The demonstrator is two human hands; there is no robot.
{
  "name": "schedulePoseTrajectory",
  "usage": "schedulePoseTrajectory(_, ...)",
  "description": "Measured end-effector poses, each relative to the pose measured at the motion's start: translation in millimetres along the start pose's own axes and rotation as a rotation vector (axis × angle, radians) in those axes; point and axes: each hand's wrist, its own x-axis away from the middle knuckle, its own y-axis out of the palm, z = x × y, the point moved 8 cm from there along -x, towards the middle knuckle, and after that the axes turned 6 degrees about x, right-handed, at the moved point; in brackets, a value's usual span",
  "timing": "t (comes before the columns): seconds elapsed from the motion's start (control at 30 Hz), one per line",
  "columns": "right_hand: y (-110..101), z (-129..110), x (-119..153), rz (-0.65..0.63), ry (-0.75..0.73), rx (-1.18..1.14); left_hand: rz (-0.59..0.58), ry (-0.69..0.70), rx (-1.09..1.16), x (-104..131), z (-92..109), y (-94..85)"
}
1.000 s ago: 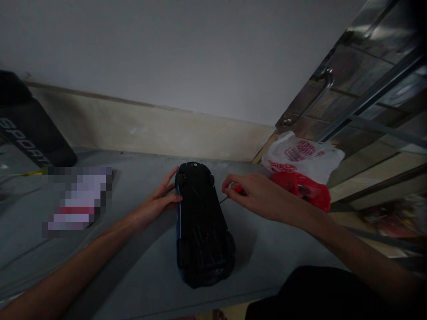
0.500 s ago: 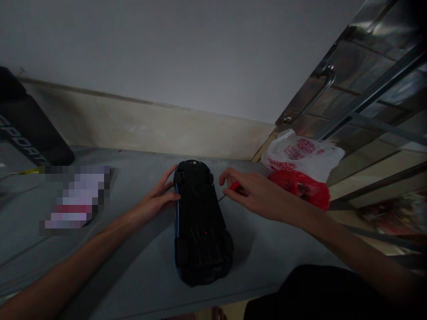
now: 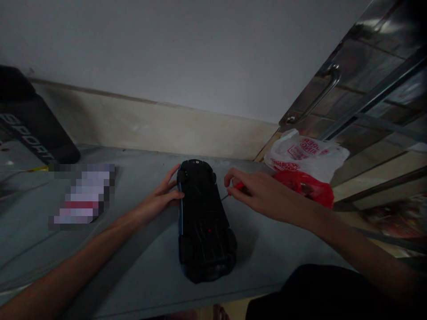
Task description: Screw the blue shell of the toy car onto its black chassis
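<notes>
A dark toy car lies upside down on the grey tabletop, its black underside and wheels facing up. My left hand grips its left side near the far end, the thumb on the edge and the other fingers partly hidden beside the body. In my right hand is a screwdriver with a red handle, pinched between thumb and fingers. Its thin shaft points left towards the car's right edge; whether the tip touches the car I cannot tell.
A phone-like slab, blurred out, lies at the left, with a black bottle behind it. White and red plastic bags sit at the back right, beside a metal rack. A wall closes off the back.
The whole view has shifted slightly, so things appear a little further right. More of the screwdriver's handle shows in my right hand. My left hand keeps its hold on the car.
</notes>
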Motion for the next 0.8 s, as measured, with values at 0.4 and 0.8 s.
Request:
schedulePoseTrajectory(0.4, -0.3, -3.4, -5.0, 0.03, -0.007, -0.012, 0.018, -0.018, 0.007, 1.9, 1.5, 2.8)
schedulePoseTrajectory(0.8, 1.0, -4.8, -7.3, 0.016, -0.033, 0.006, -0.011, -0.004, -0.024, 0.7, 1.7, 2.2)
